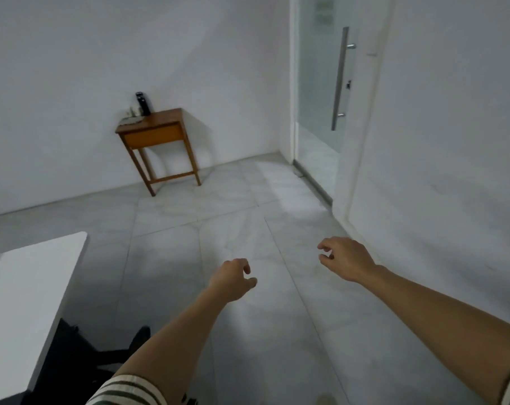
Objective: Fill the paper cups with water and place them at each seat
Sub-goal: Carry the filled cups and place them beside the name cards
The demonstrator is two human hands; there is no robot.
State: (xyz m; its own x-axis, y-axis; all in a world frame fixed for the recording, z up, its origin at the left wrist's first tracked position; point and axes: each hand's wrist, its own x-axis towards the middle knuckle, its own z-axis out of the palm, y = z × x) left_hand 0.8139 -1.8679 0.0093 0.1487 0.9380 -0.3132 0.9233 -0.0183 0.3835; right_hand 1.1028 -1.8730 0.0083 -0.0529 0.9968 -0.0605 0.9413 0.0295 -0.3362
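Both arms reach out over the tiled floor (218,206), nearer the camera than the wooden side table (166,116). The left hand (233,279) and the right hand (345,258) hold nothing, their fingers loosely curled and slightly apart. At the back of that table's top stands a black device (143,103) with small pale items (131,114) just beside it. They are too blurred to tell whether they are paper cups. A glass door (320,83) lies to the table's right, and a white surface (29,287) lies well in front of it, to the left.
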